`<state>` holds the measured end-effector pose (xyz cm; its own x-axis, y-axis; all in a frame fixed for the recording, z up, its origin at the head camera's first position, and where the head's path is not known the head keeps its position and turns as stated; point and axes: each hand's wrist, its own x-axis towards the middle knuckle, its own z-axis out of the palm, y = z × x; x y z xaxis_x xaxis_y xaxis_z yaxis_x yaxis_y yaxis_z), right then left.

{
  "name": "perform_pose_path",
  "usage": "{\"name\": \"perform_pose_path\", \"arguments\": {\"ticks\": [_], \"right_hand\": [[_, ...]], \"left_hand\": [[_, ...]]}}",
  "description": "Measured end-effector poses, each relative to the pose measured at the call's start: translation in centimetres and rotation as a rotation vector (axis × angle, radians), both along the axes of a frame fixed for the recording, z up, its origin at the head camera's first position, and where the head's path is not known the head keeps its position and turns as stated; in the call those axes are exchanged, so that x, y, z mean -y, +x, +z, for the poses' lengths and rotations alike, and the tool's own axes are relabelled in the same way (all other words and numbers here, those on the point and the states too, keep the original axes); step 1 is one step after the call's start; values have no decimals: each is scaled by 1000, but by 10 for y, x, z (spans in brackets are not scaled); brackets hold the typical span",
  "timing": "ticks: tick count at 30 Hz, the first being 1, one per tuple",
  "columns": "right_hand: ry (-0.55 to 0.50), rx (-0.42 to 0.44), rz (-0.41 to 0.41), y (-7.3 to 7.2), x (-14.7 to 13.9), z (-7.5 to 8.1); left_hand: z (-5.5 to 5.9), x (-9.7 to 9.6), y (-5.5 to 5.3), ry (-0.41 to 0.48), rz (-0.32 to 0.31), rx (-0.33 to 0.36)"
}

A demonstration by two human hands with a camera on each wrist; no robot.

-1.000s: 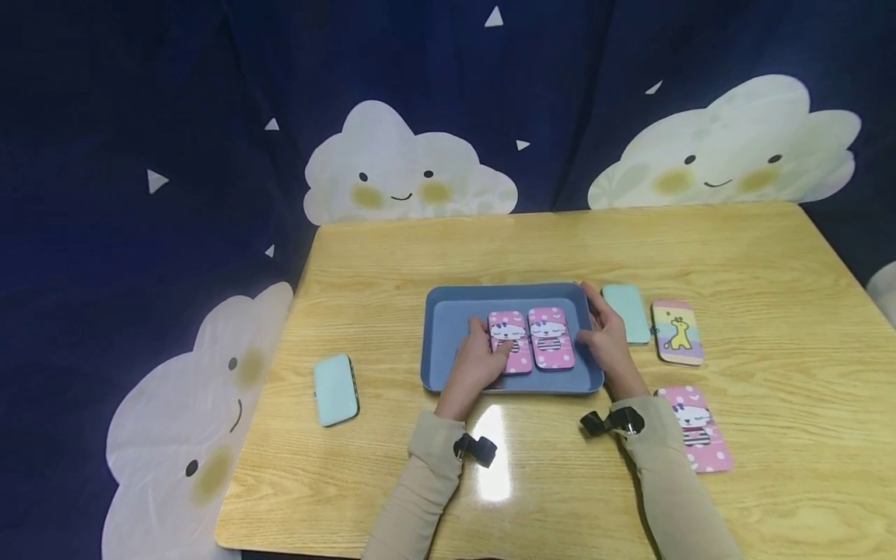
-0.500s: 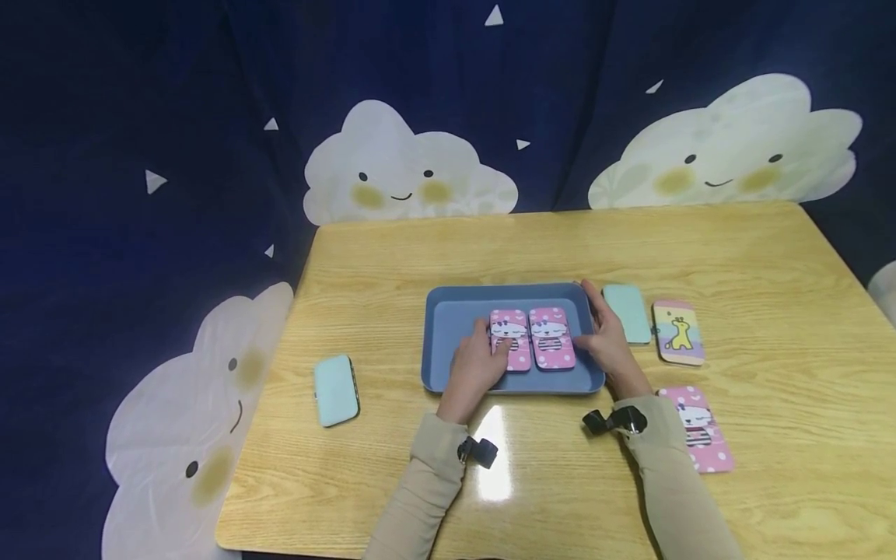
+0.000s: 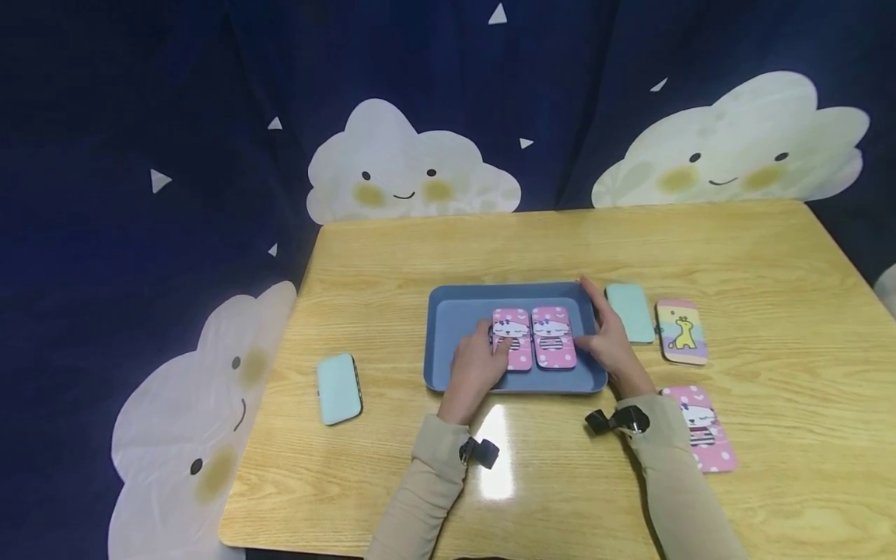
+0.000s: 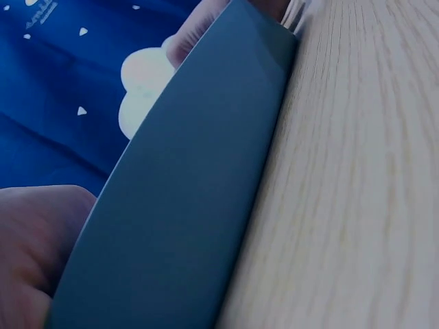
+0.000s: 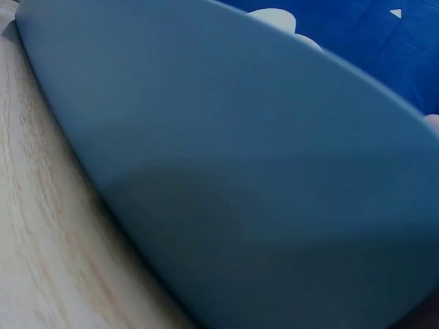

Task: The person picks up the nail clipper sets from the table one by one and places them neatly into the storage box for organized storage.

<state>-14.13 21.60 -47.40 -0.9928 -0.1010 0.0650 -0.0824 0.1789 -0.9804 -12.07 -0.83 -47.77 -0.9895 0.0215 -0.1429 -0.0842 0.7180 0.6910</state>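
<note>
left hand [image 3: 478,359]: pinches the left pink case, thumb across its top face, fingers at its left edge.
left pink case [image 3: 516,330]: flat in the blue tray, just right of the left palm; long axis pointing away from the person; left hand the nearer.
right pink case [image 3: 554,338]: in the tray too, just beside the left one, nearly parallel, between it and the right hand.
right hand [image 3: 612,342]: astride the tray's right wall, thumb inside, near the right pink case; whether it grips the wall, cannot tell.
blue tray [image 3: 448,327]: on the wooden table [image 3: 560,498], long side across; its walls hide both cases from the wrist views.
outside, right: mint case [image 3: 630,313], giraffe case [image 3: 681,332].
</note>
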Motion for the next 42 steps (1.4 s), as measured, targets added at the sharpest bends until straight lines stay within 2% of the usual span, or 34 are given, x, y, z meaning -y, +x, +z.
{"name": "perform_pose_path", "arguments": {"ticks": [2, 8, 12, 18, 28, 42], "right_hand": [[-8, 11, -5, 0, -1, -1], [-15, 12, -12, -8, -7, -29], [8, 6, -31, -11, -9, -38], [-27, 16, -52, -12, -10, -37], [-60, 18, -35, -15, -9, -40], [-2, -5, -6, -14, -13, -36]], "left_hand": [[-1, 0, 0, -2, -3, -3], [-4, 2, 2, -21, -14, 9], [-3, 2, 1, -14, -17, 7], [-2, 2, -1, -15, -20, 17], [-2, 3, -3, -1, -6, 26], [-1, 1, 0, 13, 12, -3]]}}
